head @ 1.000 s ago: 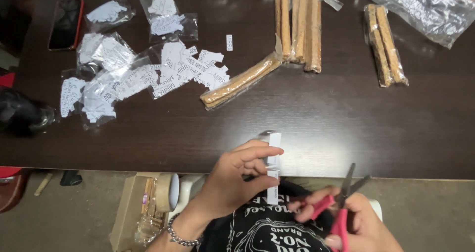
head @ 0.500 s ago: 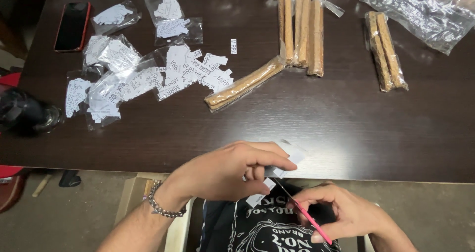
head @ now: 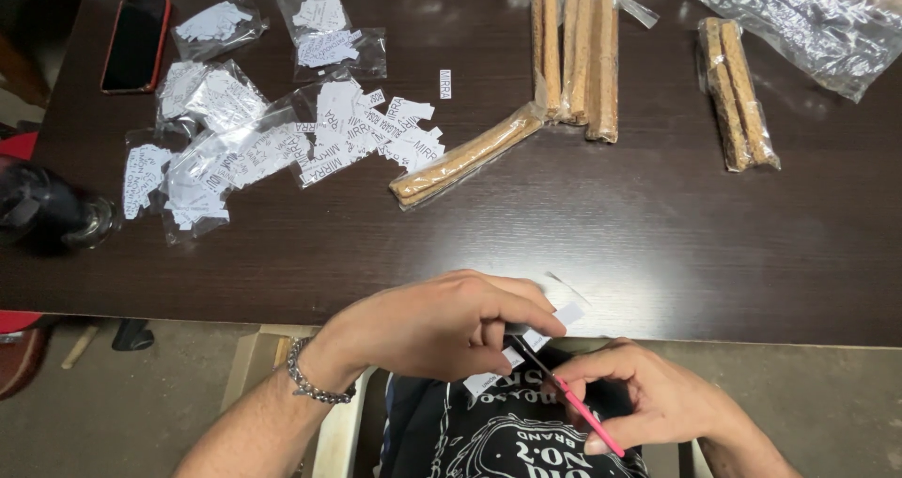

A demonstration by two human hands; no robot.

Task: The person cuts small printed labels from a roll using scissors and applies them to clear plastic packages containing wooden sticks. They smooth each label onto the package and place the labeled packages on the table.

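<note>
Head view showed a wide dark wooden worktop (head: 601, 243) that filled most of the frame, with a grey floor (head: 188, 393) below its near edge. At the far right lay a big crinkled clear plastic bag (head: 808, 23). Near it a wrapped pair of brown sticks (head: 738, 93) lay alone, and more wrapped brown sticks (head: 573, 55) lay side by side in the far middle, with one wrapped pair (head: 465, 154) lying slanted just beside them. On the left side, several small clear bags (head: 211, 159) held cut white paper labels, and a loose heap of the same labels (head: 376, 131) lay between these bags and the slanted sticks. A phone with red case (head: 136, 44) lay at the far left, and a dark round object (head: 42, 210) stood at the left edge; what it was I could not tell.

Nothing stood between the hands and the camera. At the near edge, the left hand (head: 432, 328), with a bead bracelet on its wrist, pinched a white paper strip (head: 526, 346). The right hand (head: 648, 403) gripped pink-handled scissors (head: 564, 393), whose blades met the strip.
</note>
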